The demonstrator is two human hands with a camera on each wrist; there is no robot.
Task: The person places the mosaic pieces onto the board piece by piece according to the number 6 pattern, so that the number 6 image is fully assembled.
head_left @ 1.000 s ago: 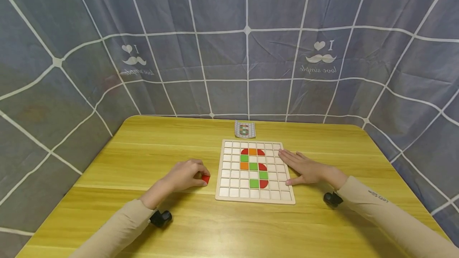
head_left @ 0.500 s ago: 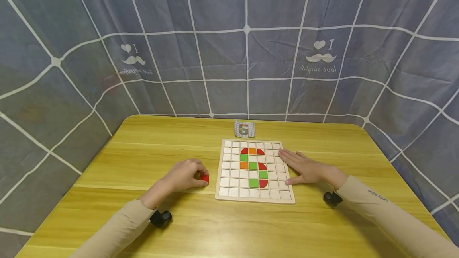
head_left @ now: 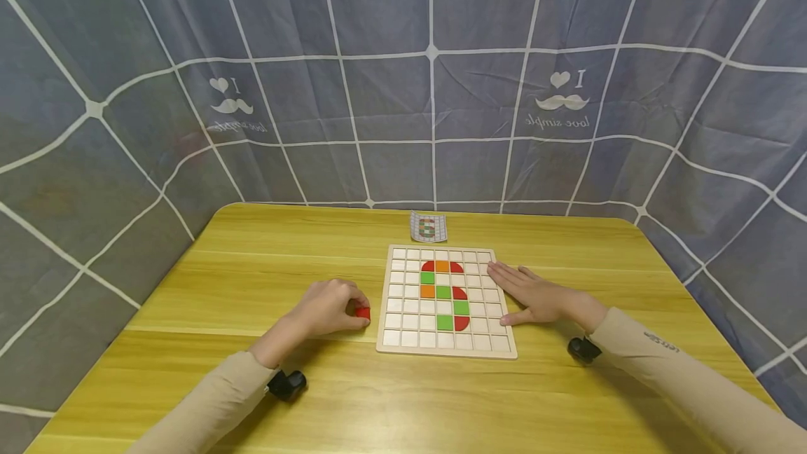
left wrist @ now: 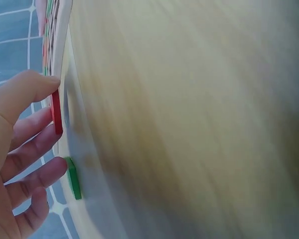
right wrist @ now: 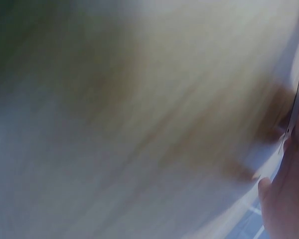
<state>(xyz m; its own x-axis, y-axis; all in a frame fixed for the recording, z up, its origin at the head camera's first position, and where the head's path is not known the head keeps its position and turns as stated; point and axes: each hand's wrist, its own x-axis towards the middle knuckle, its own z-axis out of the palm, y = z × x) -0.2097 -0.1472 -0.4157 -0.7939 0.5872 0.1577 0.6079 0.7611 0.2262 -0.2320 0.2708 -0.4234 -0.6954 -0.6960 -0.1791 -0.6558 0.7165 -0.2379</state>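
My left hand (head_left: 329, 307) pinches a red tile (left wrist: 56, 113) between thumb and fingers, just left of the grid board (head_left: 412, 305). In the left wrist view the tile stands on edge, and a green tile (left wrist: 73, 178) lies on the table by the lower fingertips. The head view hides that green tile behind the hand. Red, orange and green tiles sit in the board's cells, some of the red ones with a rounded corner. My right hand (head_left: 536, 296) lies with straight fingers over the board's right edge, its thumb spread towards the lower side.
A small printed card (head_left: 429, 227) with a coloured figure on a grid lies behind the board. The wooden table (head_left: 284, 244) backs onto a grey checked curtain (head_left: 391, 104). Each wrist carries a black camera, such as the left one (head_left: 288, 385).
The red tile has turned slightly within the left hand's fingers, and that hand has stayed nearly in place. The right hand keeps its place on the board's edge.
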